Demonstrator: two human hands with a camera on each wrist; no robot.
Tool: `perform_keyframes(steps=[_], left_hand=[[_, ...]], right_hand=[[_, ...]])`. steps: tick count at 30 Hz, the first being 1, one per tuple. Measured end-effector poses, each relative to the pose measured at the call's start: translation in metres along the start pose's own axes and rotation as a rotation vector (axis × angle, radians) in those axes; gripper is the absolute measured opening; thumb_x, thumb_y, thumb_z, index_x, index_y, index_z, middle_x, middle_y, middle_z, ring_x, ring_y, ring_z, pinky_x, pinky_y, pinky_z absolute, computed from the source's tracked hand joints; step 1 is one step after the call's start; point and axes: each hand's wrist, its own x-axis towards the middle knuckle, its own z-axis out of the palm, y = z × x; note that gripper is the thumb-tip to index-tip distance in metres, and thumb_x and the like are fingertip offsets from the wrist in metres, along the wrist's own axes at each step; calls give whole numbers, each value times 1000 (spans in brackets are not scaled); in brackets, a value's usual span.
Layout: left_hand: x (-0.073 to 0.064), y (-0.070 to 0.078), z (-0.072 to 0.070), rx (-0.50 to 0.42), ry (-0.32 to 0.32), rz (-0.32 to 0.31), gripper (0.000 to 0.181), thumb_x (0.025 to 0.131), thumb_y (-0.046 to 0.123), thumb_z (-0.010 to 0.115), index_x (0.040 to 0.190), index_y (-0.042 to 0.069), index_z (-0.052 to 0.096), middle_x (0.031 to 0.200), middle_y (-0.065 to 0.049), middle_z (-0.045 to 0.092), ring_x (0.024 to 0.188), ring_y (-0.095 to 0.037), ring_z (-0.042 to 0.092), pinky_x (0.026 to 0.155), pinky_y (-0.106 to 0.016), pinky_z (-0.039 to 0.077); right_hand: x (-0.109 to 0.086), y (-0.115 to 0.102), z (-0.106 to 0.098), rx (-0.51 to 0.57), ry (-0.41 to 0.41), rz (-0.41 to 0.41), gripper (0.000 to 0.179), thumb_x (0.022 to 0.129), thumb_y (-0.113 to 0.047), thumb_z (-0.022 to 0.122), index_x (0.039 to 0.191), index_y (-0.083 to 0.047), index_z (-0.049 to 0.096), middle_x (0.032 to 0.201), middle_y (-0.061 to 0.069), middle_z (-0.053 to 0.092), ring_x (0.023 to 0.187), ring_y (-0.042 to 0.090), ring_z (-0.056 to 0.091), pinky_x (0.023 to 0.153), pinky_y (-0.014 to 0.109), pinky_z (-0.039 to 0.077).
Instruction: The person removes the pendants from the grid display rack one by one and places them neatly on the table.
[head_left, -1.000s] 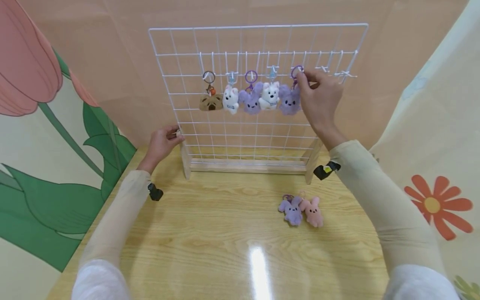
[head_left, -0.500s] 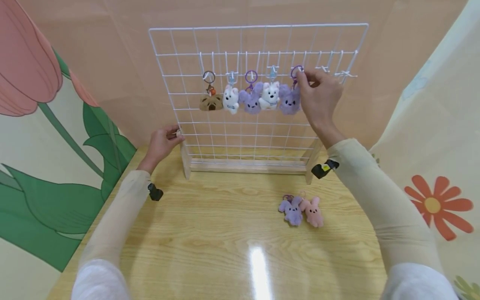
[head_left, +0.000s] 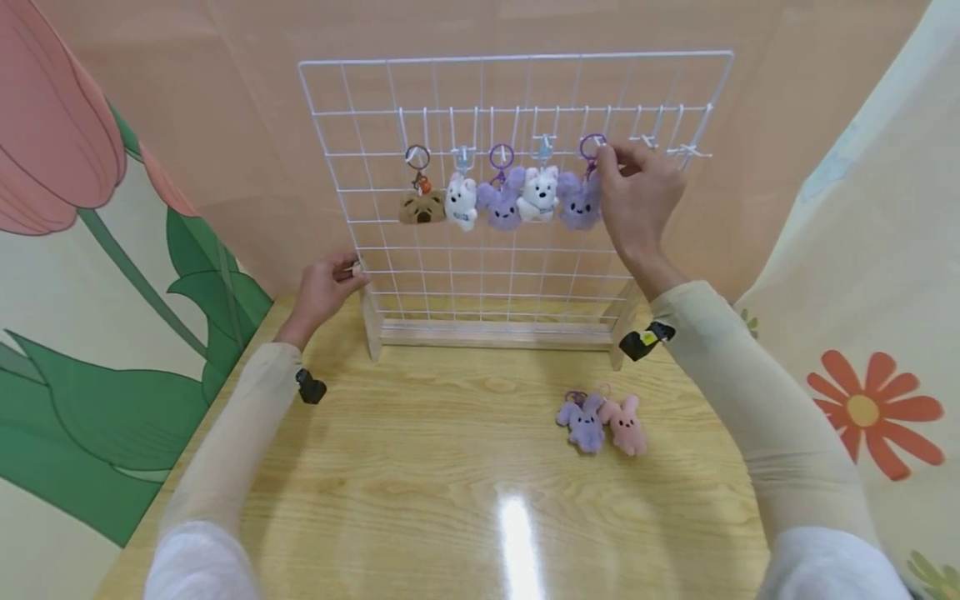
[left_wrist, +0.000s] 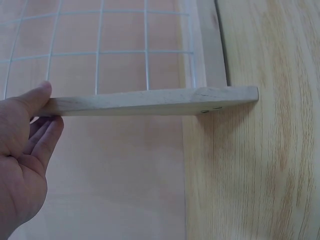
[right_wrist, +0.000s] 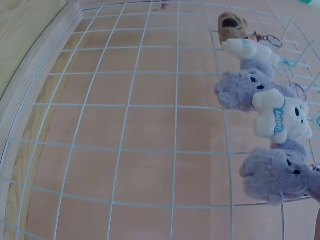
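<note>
My right hand (head_left: 645, 196) is up at a hook on the white wire grid rack (head_left: 487, 271), thumb and finger pinching the purple ring (head_left: 591, 147) of a fluffy purple plush keychain (head_left: 579, 206). That ring is at the hook's tip, and the plush hangs below it, facing outward. In the right wrist view the same purple plush (right_wrist: 270, 175) shows at the right, with barely a sliver of the hand at the edge. My left hand (head_left: 326, 292) grips the rack's wooden side post; the left wrist view has thumb and fingers on either side of this wooden post (left_wrist: 125, 102).
To the left on the hooks hang a brown bear keychain (head_left: 422, 207), two white dog plushes (head_left: 461, 202) and another purple plush (head_left: 501, 204). Bare hooks (head_left: 686, 150) stick out at the right. A purple plush (head_left: 585, 423) and a pink one (head_left: 626, 425) lie on the wooden table (head_left: 420, 467).
The top of the rack sits very slightly lower in the head view. Both hands keep their hold in the same places.
</note>
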Motion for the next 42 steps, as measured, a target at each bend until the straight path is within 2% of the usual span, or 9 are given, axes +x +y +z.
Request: perform_keyframes(steps=[4, 12, 23, 27, 34, 42], left_hand=[[0, 0, 0, 5, 3, 1, 53, 97, 16, 73, 140, -8, 56, 137, -27, 61, 122, -40, 64, 98, -48, 58], [0, -2, 1, 0, -4, -6, 52, 97, 15, 73, 141, -7, 55, 139, -27, 60, 123, -40, 63, 99, -48, 57], [-1, -1, 0, -1, -6, -14, 51, 98, 15, 72, 141, -6, 56, 138, -26, 60, 123, -39, 63, 99, -48, 57], [-1, -1, -1, 5, -7, -13, 52, 98, 16, 72, 141, -6, 55, 139, -27, 60, 123, -40, 63, 99, -48, 57], [0, 0, 0, 0, -13, -46, 52, 98, 17, 72, 142, -6, 55, 139, -26, 60, 124, -39, 62, 99, -48, 57], [1, 1, -1, 0, -18, -54, 53, 98, 19, 72, 143, -4, 55, 141, -25, 59, 125, -38, 62, 100, -49, 57]], right_hand=[[-3, 2, -2, 10, 28, -45, 18, 95, -22, 70, 93, -9, 83, 88, 6, 79, 67, 2, 56, 61, 14, 45], [-7, 4, -9, 44, 55, -83, 21, 96, -24, 72, 91, -7, 82, 86, 5, 78, 68, 2, 59, 61, 13, 49], [-12, -4, -17, 25, 77, -134, 18, 95, -21, 73, 93, -6, 82, 86, 11, 78, 68, -2, 56, 63, 11, 45], [-15, -9, -24, 25, 64, -132, 19, 95, -23, 73, 93, -5, 82, 87, 10, 78, 67, -1, 55, 62, 12, 46], [-21, -17, -34, 32, 23, -206, 24, 97, -24, 71, 93, -4, 82, 87, 9, 78, 65, 2, 57, 61, 15, 48], [-30, -21, -46, 55, -26, -223, 23, 97, -22, 72, 93, -1, 81, 89, 9, 78, 66, 3, 58, 62, 14, 49]])
